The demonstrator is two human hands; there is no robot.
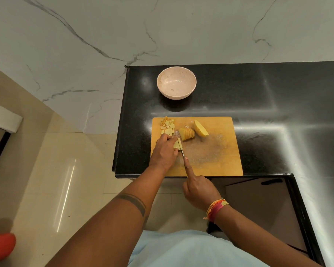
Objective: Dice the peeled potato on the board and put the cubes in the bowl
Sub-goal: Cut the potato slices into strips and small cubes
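One wooden board [210, 162] carried everything: beyond it stood the bowl [176, 82]; on it lay slippery, firm potato [200, 128] (a half, slices, cubes). The left hand [164, 151] pinched slices low; the right hand [199, 189] gripped the knife [182, 152].

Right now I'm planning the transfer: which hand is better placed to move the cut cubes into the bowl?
Left, probably. The left hand only steadies the potato slices and sits right beside the cubes, with the bowl straight beyond. The right hand grips the knife.
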